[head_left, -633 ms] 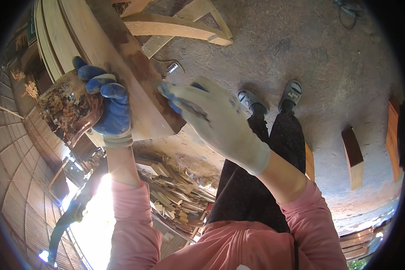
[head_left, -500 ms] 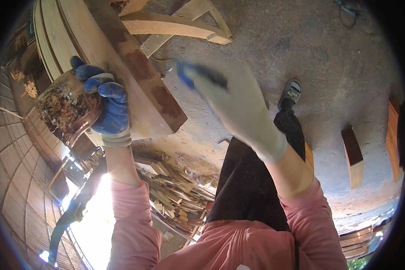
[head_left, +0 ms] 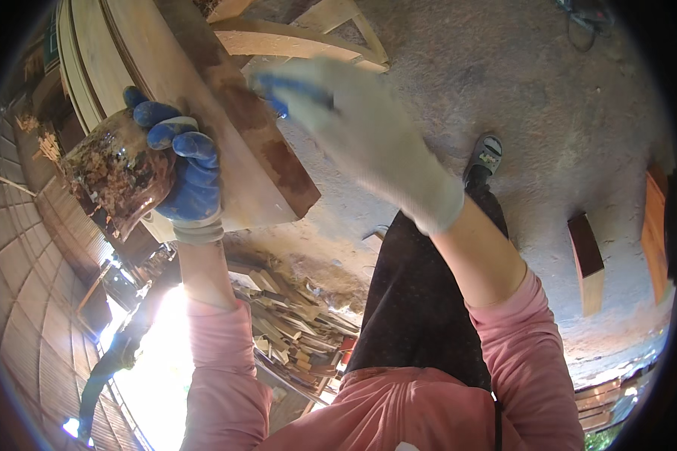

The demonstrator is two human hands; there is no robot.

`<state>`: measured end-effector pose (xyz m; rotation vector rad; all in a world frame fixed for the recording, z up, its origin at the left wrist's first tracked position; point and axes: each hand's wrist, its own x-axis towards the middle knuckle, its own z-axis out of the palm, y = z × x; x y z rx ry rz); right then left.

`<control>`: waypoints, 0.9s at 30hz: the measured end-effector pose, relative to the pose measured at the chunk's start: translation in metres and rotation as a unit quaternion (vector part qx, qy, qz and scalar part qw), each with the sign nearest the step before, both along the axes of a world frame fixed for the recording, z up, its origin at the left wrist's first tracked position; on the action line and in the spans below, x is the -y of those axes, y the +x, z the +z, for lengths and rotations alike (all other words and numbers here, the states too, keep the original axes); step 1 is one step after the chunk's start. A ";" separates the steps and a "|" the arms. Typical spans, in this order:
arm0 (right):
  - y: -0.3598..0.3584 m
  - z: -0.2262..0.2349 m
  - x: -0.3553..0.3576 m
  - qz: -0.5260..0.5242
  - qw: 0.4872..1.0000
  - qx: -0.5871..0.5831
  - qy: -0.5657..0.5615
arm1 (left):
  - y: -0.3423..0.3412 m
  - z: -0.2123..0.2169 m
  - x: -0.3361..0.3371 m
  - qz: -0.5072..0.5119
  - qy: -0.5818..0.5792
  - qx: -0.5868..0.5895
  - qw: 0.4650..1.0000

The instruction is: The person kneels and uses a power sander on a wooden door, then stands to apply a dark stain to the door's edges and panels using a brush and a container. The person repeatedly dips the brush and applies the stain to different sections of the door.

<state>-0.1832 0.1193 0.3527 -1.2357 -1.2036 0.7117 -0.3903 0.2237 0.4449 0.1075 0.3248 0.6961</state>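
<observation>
Your left hand [head_left: 184, 169], in a blue-coated glove, is closed around a stained jar [head_left: 116, 177] crusted with brown drips, held just beside the near end of the plank [head_left: 203, 105]. That plank runs from the top left down to its cut end near the middle of the view, resting on more boards stacked to its left; a wet reddish-brown strip [head_left: 267, 143] runs along its right edge. Your right hand [head_left: 353, 128], in a pale glove with blue fingertips, is blurred over the plank's upper right side, fingers spread fairly wide; I cannot tell if it holds a brush or rag, the blur hides it. The work looks like coating the plank with stain from the jar. To do it well: keep the jar upright and close to the wood so drips land on the board, not the floor. Work the right hand in long passes along the grain, blending into the wet edge before it dries. Cover the cut end too. Mind your trousers [head_left: 421, 301] and shoe [head_left: 487, 154] right below. Scrap wood [head_left: 293, 331] piles under the plank, a block [head_left: 587, 259] lies on the concrete floor [head_left: 519, 83] to the right.
</observation>
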 end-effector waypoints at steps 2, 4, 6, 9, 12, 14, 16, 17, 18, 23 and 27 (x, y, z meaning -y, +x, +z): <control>-0.004 -0.002 0.015 0.013 0.995 -0.092 -0.036 | 0.000 -0.001 -0.001 -0.004 0.003 0.001 1.000; -0.001 -0.008 0.027 0.049 0.987 -0.130 -0.075 | 0.001 -0.001 -0.002 -0.010 0.002 0.004 1.000; 0.002 -0.011 0.031 0.034 0.991 -0.108 -0.065 | 0.003 0.000 -0.002 -0.008 0.003 0.003 1.000; 0.004 -0.002 0.035 0.077 0.986 -0.101 -0.109 | 0.005 0.002 0.001 0.006 0.008 -0.021 1.000; 0.006 0.006 0.044 0.105 0.978 -0.144 -0.111 | 0.005 0.001 0.000 -0.007 0.000 -0.011 1.000; 0.011 0.004 0.054 0.123 0.973 -0.167 -0.100 | 0.003 0.000 -0.001 -0.014 -0.005 -0.001 1.000; 0.009 0.002 0.058 0.123 0.980 -0.134 -0.086 | 0.001 0.000 -0.002 -0.010 -0.005 -0.003 1.000; 0.004 0.000 0.057 0.096 0.989 -0.093 -0.065 | 0.000 0.000 -0.002 -0.009 -0.004 -0.005 1.000; 0.004 0.003 0.061 0.084 0.989 -0.098 -0.069 | -0.001 0.000 -0.002 -0.010 -0.004 -0.007 1.000; 0.010 0.021 0.076 0.155 0.957 -0.169 -0.177 | 0.000 -0.001 -0.004 -0.020 -0.007 0.000 1.000; 0.015 0.008 0.073 0.104 0.980 -0.127 -0.117 | 0.004 0.003 -0.001 -0.002 -0.005 -0.031 1.000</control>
